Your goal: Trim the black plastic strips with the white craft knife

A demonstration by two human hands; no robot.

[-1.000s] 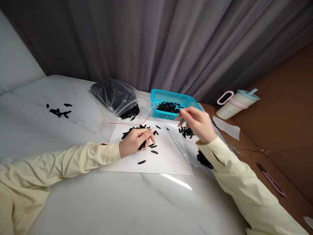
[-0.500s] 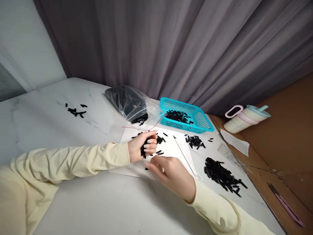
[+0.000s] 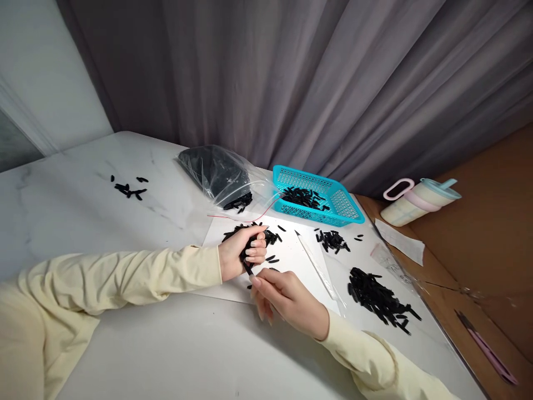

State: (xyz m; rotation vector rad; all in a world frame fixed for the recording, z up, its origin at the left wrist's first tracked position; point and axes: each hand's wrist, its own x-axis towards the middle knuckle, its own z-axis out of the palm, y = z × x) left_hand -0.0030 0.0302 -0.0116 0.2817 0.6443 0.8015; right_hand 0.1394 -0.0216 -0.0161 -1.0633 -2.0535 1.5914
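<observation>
On the marble table (image 3: pixel 125 344), left hand (image 3: pixel 239 253) clutches a bundle of black strips (image 3: pixel 248 244); right hand (image 3: pixel 287 300) pinches one.

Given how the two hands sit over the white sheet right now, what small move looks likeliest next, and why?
Probably the right hand draws one black piece out of the left hand. The left hand is closed on a bundle of black pieces over the white sheet, and the right hand's fingertips pinch the piece sticking out below it.

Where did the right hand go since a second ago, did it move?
Yes. The right hand left the blue basket and came down toward the person, to the near edge of the white sheet, beside the left hand.
</observation>
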